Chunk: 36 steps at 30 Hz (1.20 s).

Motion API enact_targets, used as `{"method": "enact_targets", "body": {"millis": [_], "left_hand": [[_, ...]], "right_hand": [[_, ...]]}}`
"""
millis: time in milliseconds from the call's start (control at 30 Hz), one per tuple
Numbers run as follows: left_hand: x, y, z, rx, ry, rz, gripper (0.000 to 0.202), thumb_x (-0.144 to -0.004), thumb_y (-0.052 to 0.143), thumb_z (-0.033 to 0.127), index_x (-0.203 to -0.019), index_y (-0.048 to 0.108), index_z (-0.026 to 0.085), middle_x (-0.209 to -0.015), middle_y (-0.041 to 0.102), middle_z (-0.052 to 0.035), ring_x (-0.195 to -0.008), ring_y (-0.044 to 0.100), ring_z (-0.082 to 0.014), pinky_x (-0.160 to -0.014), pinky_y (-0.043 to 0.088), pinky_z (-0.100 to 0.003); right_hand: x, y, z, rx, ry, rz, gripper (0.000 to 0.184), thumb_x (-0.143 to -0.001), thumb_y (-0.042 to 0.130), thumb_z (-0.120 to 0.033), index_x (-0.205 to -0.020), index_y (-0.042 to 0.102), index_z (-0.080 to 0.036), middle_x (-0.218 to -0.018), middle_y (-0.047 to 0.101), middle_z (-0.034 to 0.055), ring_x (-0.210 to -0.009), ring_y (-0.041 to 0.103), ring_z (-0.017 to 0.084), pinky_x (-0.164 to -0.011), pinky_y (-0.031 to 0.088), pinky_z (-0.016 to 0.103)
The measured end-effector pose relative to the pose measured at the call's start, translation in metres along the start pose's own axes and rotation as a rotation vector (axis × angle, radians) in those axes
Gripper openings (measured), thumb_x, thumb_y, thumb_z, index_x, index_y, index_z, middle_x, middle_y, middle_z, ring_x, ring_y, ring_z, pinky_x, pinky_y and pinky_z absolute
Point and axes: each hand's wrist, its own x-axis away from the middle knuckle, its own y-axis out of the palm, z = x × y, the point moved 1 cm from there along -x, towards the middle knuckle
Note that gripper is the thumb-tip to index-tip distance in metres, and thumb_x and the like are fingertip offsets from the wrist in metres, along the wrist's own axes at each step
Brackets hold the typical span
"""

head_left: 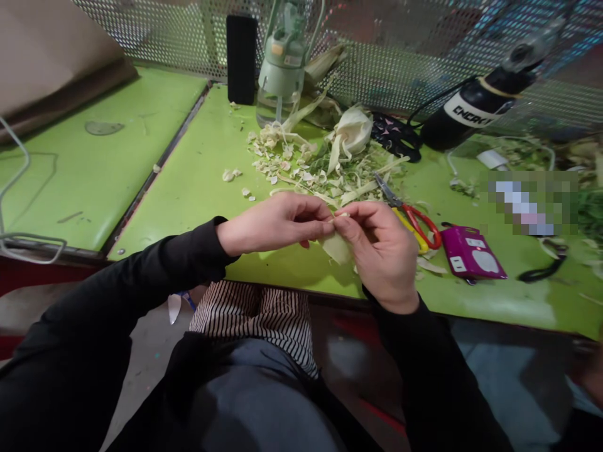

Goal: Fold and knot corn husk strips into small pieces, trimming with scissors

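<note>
From where I stand, both hands meet over the near edge of a lime-green table [188,169]. The left hand [287,220] has thumb and forefinger pressed together on a pale husk piece [338,248]; the right hand [384,245] pinches its upper end too, the fingertips of both nearly touching. The piece hangs between them, just above the tabletop.

Behind lie loose scraps [320,169] and a whitish husk bundle [351,132]. A pale green drinking bottle [282,75] stands at the back, beside a black phone [242,59]; a straw [279,108] shows through its clear base, though I can't make out how much liquid is inside. Farther right, a black bottle [475,110] reads "ENERGY"; its dark wall hides whatever it holds. A flat purple packet [473,251] lies near the right hand, its contents likewise hidden, next to scissors [402,204] with red and yellow handles.
</note>
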Motion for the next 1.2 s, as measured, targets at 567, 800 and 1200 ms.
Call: {"method": "enact_targets", "body": {"millis": [567, 800, 1200], "left_hand": [[0.008, -0.008, 0.004, 0.341, -0.095, -0.099, 0.013, -0.084, 0.072, 0.021, -0.085, 0.066, 0.01, -0.075, 0.063, 0.0027, -0.066, 0.057, -0.0049, -0.07, 0.05, -0.022], [0.007, -0.007, 0.004, 0.307, -0.094, -0.11, 0.015, -0.081, 0.074, 0.022, -0.084, 0.064, 0.011, -0.071, 0.062, 0.0047, -0.063, 0.056, -0.0041, -0.065, 0.048, -0.02], [0.005, -0.002, 0.004, 0.169, -0.016, 0.008, 0.031, -0.076, 0.079, 0.025, -0.078, 0.051, 0.015, -0.062, 0.053, 0.0077, -0.054, 0.048, -0.0025, -0.052, 0.037, -0.017]], "right_hand": [[-0.002, -0.009, -0.014, -0.202, 0.018, -0.152, 0.003, -0.089, 0.072, -0.027, -0.091, 0.074, -0.025, -0.091, 0.077, -0.0012, -0.08, 0.071, 0.012, -0.075, 0.057, 0.024], [0.002, -0.005, -0.012, -0.176, 0.04, -0.114, 0.01, -0.088, 0.073, -0.033, -0.087, 0.069, -0.024, -0.082, 0.075, -0.0015, -0.071, 0.066, 0.012, -0.065, 0.052, 0.025], [0.008, 0.0, -0.002, -0.08, -0.034, -0.007, 0.014, -0.091, 0.069, -0.038, -0.091, 0.067, -0.024, -0.077, 0.066, -0.0029, -0.06, 0.056, 0.01, -0.055, 0.045, 0.024]]}}
